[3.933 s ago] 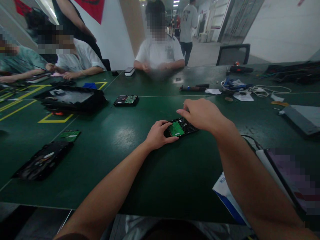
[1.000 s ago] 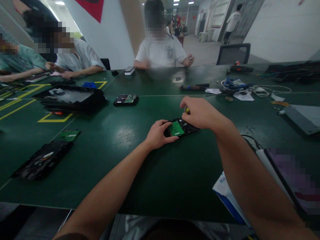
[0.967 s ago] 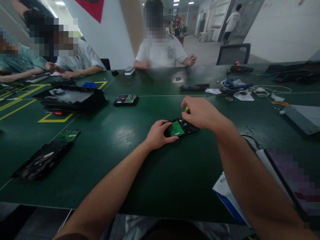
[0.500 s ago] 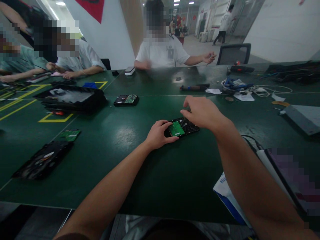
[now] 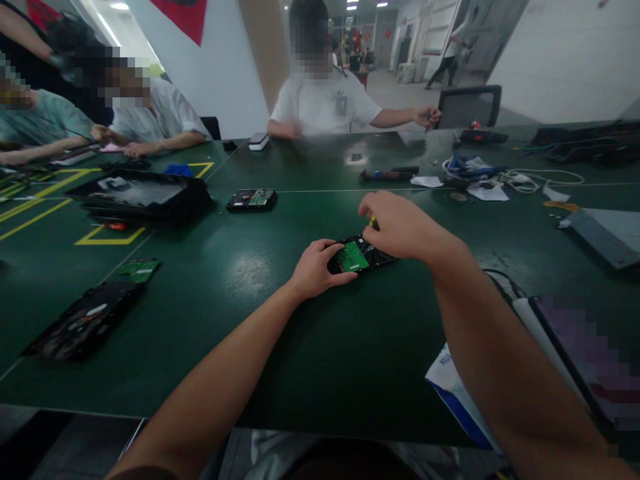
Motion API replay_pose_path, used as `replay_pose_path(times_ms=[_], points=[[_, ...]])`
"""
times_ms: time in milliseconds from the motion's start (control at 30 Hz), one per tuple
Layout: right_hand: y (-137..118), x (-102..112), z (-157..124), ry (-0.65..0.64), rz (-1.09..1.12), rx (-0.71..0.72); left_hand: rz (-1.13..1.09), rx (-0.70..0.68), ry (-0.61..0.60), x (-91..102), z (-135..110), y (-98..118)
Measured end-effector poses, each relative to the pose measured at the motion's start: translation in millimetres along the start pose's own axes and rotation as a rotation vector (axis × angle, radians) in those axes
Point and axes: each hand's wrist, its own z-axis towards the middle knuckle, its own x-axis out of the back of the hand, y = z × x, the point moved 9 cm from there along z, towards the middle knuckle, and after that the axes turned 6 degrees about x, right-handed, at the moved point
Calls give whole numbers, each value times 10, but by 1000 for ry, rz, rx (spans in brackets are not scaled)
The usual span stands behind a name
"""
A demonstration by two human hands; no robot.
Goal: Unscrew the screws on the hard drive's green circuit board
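Observation:
A black hard drive (image 5: 367, 255) with a green circuit board lies face up on the green table (image 5: 260, 333). My left hand (image 5: 316, 269) grips the drive's near left corner, fingers curled round its edge. My right hand (image 5: 400, 225) hovers over the drive's far side, fingers pinched round a small yellow-handled screwdriver (image 5: 373, 221) that stands on the board. Most of the tool is hidden by my fingers.
Another hard drive (image 5: 251, 199) lies further back, beside a stack of black trays (image 5: 140, 197). An opened drive (image 5: 83, 323) and a loose green board (image 5: 140, 269) lie at left. Cables and papers (image 5: 480, 177) sit at back right. Several people sit across and at left.
My right hand's fingers have closed back to a pinch on the screwdriver after spreading briefly. The person opposite has stretched an arm out to the right. My left hand has stayed put.

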Motion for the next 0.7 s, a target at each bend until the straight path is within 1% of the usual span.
replay_pose_path(times_ms=[67,200,400,567,700], points=[[-14,7,1,-5,8,-7,-1,-5,0,8,-3,11],[50,27,-5,-5,-30,-85,-1,-5,6,11,-6,7],[-49,19,7,-13,41,25,-1,7,-13,-5,-4,-12],[25,20,2,-12,-35,-26,-9,17,-14,5,-7,-6],[18,-13,-2,-25,-6,15,-9,12,-10,13,-12,10]])
